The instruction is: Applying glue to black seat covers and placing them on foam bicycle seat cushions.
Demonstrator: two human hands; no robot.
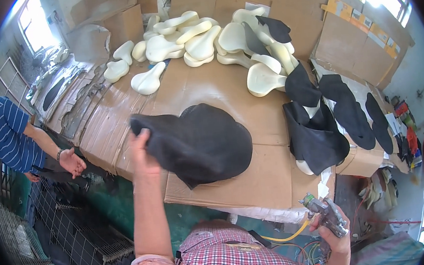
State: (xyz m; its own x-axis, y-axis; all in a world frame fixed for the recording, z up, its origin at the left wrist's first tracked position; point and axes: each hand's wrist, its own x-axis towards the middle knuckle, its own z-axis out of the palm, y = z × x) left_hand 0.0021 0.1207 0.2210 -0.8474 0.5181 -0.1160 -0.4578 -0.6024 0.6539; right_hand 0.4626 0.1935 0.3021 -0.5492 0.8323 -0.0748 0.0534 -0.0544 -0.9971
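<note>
My left hand [144, 156] is closed on the narrow end of a black saddle cover [208, 145], lifting that end off the cardboard-covered table [227, 186]. The wide, rounded end of the cover spreads towards the middle of the table. Beyond the front edge, at the lower right, my right hand [338, 236] grips a metal spray gun [326, 214] with a yellow hose [289, 236] near it. Right of the held cover, another black cover [316, 141] lies folded, with pale foam showing beneath it.
Several cream foam saddles [199, 45] are heaped at the back. More black pieces [349, 113] lie along the right side. A person in a striped blue shirt [7, 127] stands at the left, one hand [72, 162] held out near the table. A wire rack [74, 230] stands below.
</note>
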